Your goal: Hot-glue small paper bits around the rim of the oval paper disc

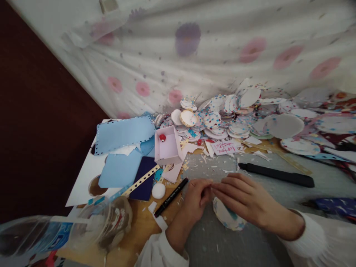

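My left hand is closed in a pinch over the grey mat. My right hand reaches in from the right, its fingers pressed together and their tips meeting the left fingertips. Whatever lies between the fingertips is hidden or too small to make out. Partly under my right hand is a round white paper disc with blue dabs along its edge, lying on the mat. A black marker rests just left of my left hand. Beyond my right hand lies a long black cutter-like tool.
Many round paper pieces are heaped along the curtain. At left are a small pink box holding a red object, blue sheets, a white round lid and a plastic bottle. Paper scraps litter the mat's far edge.
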A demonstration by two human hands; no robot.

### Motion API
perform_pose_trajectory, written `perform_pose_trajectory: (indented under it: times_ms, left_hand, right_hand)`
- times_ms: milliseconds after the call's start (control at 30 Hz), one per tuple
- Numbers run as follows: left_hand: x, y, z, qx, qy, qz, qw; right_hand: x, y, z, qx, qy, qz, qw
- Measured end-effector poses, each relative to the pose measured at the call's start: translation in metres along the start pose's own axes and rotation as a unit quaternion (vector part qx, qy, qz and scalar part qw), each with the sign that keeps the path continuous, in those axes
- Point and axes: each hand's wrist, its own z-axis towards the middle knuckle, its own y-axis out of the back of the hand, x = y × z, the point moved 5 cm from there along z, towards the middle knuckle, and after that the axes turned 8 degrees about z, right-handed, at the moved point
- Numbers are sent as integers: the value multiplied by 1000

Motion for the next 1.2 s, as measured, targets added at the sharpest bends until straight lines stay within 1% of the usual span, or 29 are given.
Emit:
perform_pose_trajectory:
  times_ms: [33, 100, 167, 200, 233, 300, 367, 433, 533, 633, 733, 867, 1000, 1200]
  left_hand:
    - [0, -2, 2, 14, 10, 7, 1000]
    - [0, -2, 5, 31, 33, 31, 998]
    - [-3, 5, 7, 30, 39, 69, 996]
    - [-6, 9, 7, 37, 39, 105, 993]
    - [-8, 12, 7, 57, 41, 149, 986]
    - [-9, 15, 5, 134, 57, 246, 958]
    - [-6, 15, 0, 221, 79, 297, 926]
    - [-4, 14, -4, 278, 92, 289, 911]
    - [-1, 7, -8, 323, 123, 256, 903]
    - [-2, -1, -7, 323, 138, 206, 913]
    - [-6, -8, -5, 304, 125, 152, 932]
    - [-5, -12, -6, 298, 136, 115, 938]
    - [-7, -10, -4, 290, 125, 124, 941]
    - [-12, -11, -2, 293, 95, 131, 942]
  right_hand:
    - [-4, 3, -5, -24, -25, 25, 999]
    - [-17, 11, -19, -95, -108, 89, 986]
    - [-28, 18, -37, -175, -195, 130, 956]
    - [-31, 20, -45, -208, -230, 137, 941]
    - [-33, 22, -53, -233, -258, 139, 927]
    - [-33, 22, -66, -260, -299, 152, 906]
    - [-31, 18, -73, -269, -333, 177, 886]
    - [-29, 15, -76, -272, -355, 198, 872]
    - [-28, 11, -77, -277, -390, 237, 846]
    - [-27, 9, -77, -276, -414, 277, 822]
    - [-25, 7, -76, -277, -414, 301, 813]
    - [-26, 3, -76, -267, -431, 311, 804]
    - [-27, 1, -77, -255, -440, 312, 802]
    - [-26, 1, -79, -245, -435, 304, 811]
